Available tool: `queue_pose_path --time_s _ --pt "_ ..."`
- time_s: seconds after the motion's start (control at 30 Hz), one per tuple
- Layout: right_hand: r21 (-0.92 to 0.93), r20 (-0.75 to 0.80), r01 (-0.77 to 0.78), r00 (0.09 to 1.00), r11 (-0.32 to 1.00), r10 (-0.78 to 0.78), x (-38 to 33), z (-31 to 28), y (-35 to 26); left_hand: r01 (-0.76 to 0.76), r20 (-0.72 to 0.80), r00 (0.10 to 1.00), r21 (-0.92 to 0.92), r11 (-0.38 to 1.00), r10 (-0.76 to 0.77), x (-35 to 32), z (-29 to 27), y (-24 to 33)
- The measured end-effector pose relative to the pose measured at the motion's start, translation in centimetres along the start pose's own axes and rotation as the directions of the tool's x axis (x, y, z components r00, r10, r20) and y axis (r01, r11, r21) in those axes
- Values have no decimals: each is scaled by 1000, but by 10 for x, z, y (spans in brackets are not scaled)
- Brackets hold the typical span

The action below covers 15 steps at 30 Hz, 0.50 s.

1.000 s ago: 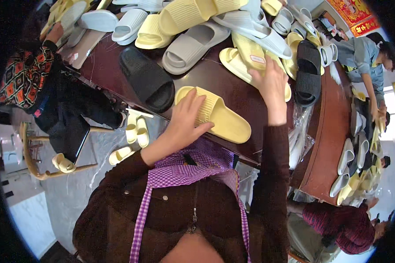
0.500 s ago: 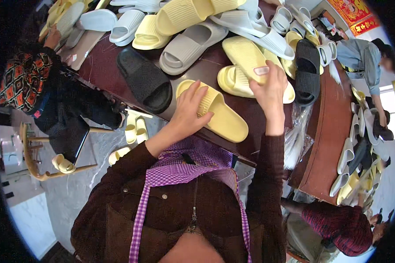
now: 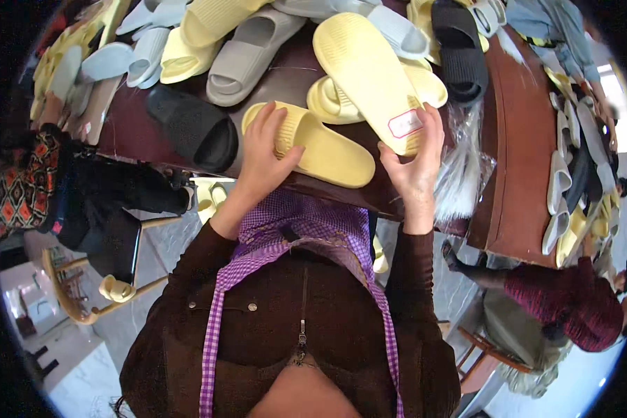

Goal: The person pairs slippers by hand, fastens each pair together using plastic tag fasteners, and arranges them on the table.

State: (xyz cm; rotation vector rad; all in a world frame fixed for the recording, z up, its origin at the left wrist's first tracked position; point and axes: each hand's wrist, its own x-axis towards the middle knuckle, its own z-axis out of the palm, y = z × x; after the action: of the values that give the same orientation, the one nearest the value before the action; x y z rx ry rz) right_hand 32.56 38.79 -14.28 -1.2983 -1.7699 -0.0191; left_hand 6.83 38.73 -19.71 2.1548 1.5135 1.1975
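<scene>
My left hand (image 3: 261, 164) lies over the strap of a yellow slide slipper (image 3: 338, 159) on the near part of the table. Its fingers bend across the strap and the thumb presses the near side. Gripped at its near end by my right hand (image 3: 416, 171) is a second yellow slipper (image 3: 359, 63), tilted with its flat face showing. A white label with a red border sits by my fingertips. Behind it, partly hidden, another yellow slipper (image 3: 327, 101) rests on the table. A black slipper (image 3: 195, 129) lies left of my left hand.
Grey slippers (image 3: 251, 56) and yellow ones heap up at the far side. A black slipper (image 3: 460, 56) and clear plastic wrapping (image 3: 463, 167) lie to the right. People work on both sides. A wooden chair (image 3: 83, 317) stands at left.
My right hand has raised its yellow slipper off the others, turning the labelled end toward me. My left hand stays on its slipper. The whole view has shifted.
</scene>
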Motion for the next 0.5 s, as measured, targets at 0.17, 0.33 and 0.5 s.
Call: queue_pose_path --time_s 0.17,0.33,0.5 --pt "68 -51 -15 999 998 18 -13 -9 0 20 18 1000 7 1000 -20 0 -2 4" --pt "119 -119 21 993 993 -7 -23 -14 2 11 38 999 -53 999 -9 -1 -6 6" --pt "125 -131 -6 991 992 22 -32 -22 2 9 76 997 -70 998 -4 1 -15 8"
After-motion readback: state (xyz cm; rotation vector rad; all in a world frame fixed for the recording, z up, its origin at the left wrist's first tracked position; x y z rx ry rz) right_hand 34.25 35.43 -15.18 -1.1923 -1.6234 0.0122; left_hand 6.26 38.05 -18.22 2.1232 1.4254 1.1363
